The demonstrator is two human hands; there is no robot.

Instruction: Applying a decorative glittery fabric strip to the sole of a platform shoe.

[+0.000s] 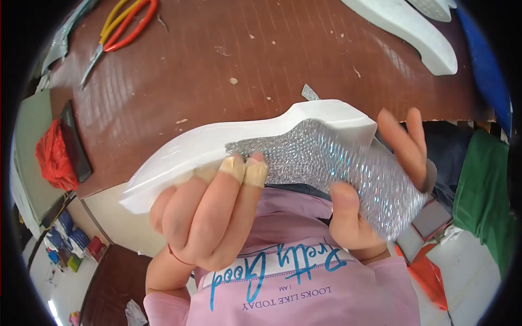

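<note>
A long white platform shoe sole (pixel 179 143) with a raised heel end lies slantwise across my hands at the table's near edge. Along its near side runs a silver rhinestone sheet (pixel 296 157), whose wide right end hangs loose and is smeared by motion. My left hand (pixel 209 212) is closed, its taped fingertips pressing the sheet's narrow end against the sole; its thumb is hidden. At the wide end, my right hand (pixel 361 217) has the sheet between its thumb and fingers. Two of its fingers stick up beyond the sheet; the others are hidden.
Scissors (pixel 117 35) with red and yellow handles lie at the far left of the brown table (pixel 217 70). A small silver scrap (pixel 310 92) sits behind the sole. Another white sole (pixel 408 30) rests at the far right. A red plastic bag (pixel 55 157) is at left.
</note>
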